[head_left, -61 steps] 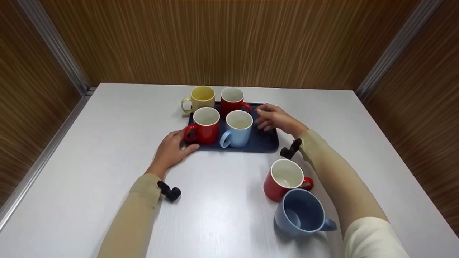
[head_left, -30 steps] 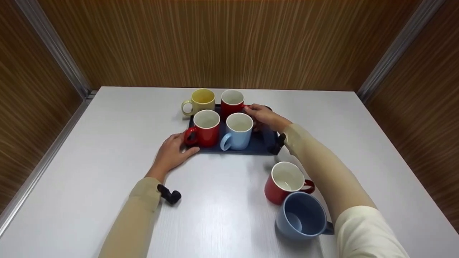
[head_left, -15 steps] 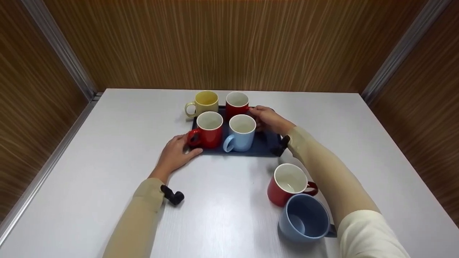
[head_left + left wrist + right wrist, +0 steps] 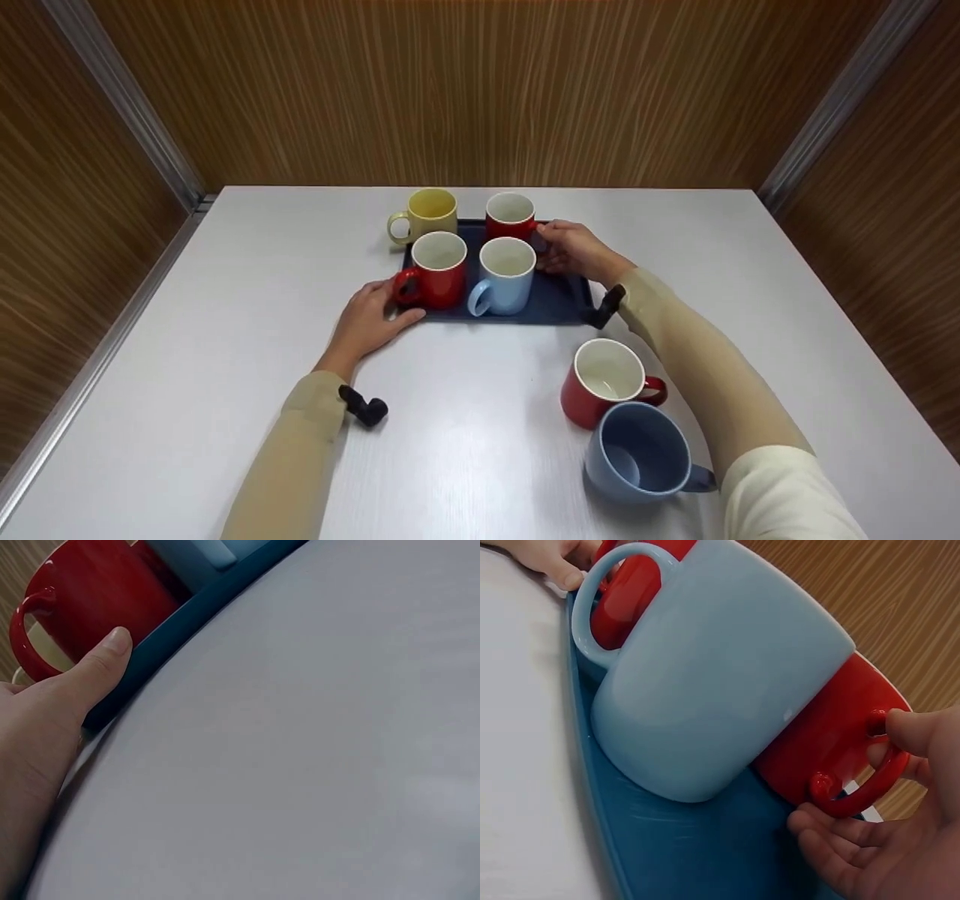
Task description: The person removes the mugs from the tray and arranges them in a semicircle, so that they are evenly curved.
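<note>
A dark blue tray (image 4: 555,304) bears several mugs. My left hand (image 4: 366,324) holds its front left corner, thumb along the front rim; the other fingertips are hidden behind the front red mug's handle. That red mug (image 4: 441,289) stands beside a light blue mug (image 4: 510,291), both with handles toward the front left. At the tray's back, my right hand (image 4: 581,251) pinches the handle of another red mug (image 4: 832,727) between thumb and fingers. This mug is upright, its lower part hidden in the head view. A yellow mug (image 4: 433,219) stands at the back left.
In front of the tray, under the right forearm's inner side, a red mug (image 4: 581,397) and a grey-blue mug (image 4: 630,472) stand close together on the white table (image 4: 450,435). Wood-patterned walls (image 4: 480,90) enclose the back and sides.
My right hand has taken the back red mug's handle and moved that mug right, widening the gap to the yellow mug. My left hand stays at the tray corner.
</note>
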Motion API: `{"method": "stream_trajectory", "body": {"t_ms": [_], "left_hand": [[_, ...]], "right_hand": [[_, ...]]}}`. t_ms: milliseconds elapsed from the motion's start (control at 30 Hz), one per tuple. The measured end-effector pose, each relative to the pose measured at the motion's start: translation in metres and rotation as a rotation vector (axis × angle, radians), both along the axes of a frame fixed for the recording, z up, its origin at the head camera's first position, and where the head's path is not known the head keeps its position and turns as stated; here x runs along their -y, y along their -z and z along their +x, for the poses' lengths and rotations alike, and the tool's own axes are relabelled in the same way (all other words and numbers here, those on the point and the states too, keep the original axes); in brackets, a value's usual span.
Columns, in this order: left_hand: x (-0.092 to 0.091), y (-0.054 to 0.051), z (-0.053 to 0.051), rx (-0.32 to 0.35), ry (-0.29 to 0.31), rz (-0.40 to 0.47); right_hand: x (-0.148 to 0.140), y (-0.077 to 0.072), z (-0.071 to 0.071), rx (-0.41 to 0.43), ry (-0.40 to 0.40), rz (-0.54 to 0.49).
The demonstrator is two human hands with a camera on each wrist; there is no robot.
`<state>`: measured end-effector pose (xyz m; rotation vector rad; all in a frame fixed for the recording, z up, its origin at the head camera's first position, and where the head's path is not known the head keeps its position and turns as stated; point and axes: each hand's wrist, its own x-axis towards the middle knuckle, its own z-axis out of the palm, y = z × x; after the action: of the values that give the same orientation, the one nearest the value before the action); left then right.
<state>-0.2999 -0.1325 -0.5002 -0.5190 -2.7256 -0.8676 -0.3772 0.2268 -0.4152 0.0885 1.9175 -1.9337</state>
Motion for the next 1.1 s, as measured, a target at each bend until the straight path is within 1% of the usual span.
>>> {"method": "stream_trajectory", "body": {"t_ms": [167, 400, 633, 767, 967, 1100], "left_hand": [[-0.001, 0.0, -0.001, 0.029, -0.005, -0.004], [0.001, -0.003, -0.002, 0.027, 0.0, -0.012], [0.0, -0.007, -0.002, 0.017, 0.003, -0.016], [-0.002, -0.007, -0.003, 0.014, 0.006, -0.018], [-0.005, -0.005, -0.004, 0.022, 0.006, -0.017], [-0.005, -0.004, -0.006, 0.022, 0.004, -0.017]], "right_hand": [[-0.007, 0.003, 0.004, 0.002, -0.025, -0.036], [-0.012, 0.002, 0.01, -0.011, -0.017, -0.036], [-0.022, -0.002, 0.016, -0.011, -0.016, -0.072], [-0.03, -0.005, 0.019, -0.008, -0.011, -0.084], [-0.042, -0.009, 0.026, 0.013, -0.011, -0.143], [-0.049, -0.01, 0.03, -0.003, -0.011, -0.181]]}}
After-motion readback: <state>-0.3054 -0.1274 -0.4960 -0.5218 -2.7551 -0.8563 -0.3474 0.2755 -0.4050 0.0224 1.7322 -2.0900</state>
